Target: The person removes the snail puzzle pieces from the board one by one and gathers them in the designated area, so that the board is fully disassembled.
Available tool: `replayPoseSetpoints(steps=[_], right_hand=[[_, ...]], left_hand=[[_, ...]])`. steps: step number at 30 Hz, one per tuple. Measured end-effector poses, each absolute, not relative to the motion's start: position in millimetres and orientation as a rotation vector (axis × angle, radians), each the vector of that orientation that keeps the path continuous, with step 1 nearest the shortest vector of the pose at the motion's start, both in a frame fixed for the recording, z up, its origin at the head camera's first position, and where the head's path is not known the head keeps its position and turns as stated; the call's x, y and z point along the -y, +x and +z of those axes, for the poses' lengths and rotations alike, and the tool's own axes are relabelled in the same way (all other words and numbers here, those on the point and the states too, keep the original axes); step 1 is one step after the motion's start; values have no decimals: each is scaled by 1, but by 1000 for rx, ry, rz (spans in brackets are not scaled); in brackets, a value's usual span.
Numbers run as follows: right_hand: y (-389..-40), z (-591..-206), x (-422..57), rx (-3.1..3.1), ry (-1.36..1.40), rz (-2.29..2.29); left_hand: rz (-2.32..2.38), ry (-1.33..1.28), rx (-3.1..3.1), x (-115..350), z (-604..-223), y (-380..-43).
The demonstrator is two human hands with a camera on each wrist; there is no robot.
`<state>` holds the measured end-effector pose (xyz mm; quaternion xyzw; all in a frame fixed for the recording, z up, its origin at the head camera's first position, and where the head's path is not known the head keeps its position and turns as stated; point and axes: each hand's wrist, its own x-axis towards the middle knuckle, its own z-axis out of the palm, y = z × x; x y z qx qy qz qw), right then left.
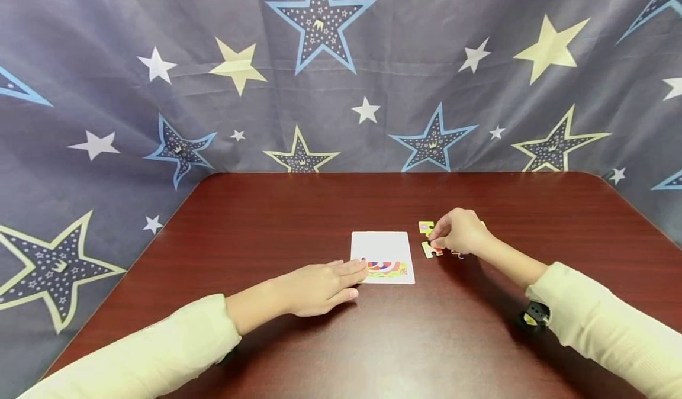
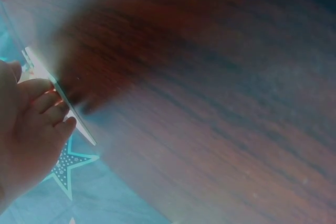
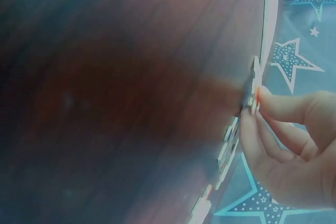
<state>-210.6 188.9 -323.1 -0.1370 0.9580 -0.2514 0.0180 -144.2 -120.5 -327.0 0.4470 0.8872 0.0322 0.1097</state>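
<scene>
A white square puzzle board (image 1: 378, 245) lies on the table, with colourful joined pieces (image 1: 388, 269) along its near side. My left hand (image 1: 311, 288) rests at the board's left edge, fingers extended and fingertips over the near-left corner. In the left wrist view, the fingers of the left hand (image 2: 37, 121) lie along the board's edge (image 2: 84, 125). To the right of the board, my right hand (image 1: 462, 231) pinches a jigsaw piece (image 3: 255, 97) between thumb and fingers, low over the table. The hand partly hides the loose pieces around it.
A yellow-green jigsaw piece (image 1: 424, 227) lies beyond the right fingertips, and another piece (image 1: 427, 250) lies just left of them. More pieces (image 3: 228, 148) show beneath the right hand in its wrist view. A star-patterned cloth (image 1: 367, 61) hangs behind the dark red table (image 1: 277, 209).
</scene>
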Motion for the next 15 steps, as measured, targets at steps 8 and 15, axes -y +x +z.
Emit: replayPoseSetpoints(steps=[8, 15], right_hand=[[-210, -325, -186, -3055, -510, -726], [-211, -326, -186, -3077, -539, -713]], left_hand=[[92, 1307, -2600, 119, -324, -144], [98, 1306, -2596, 118, -325, -144]])
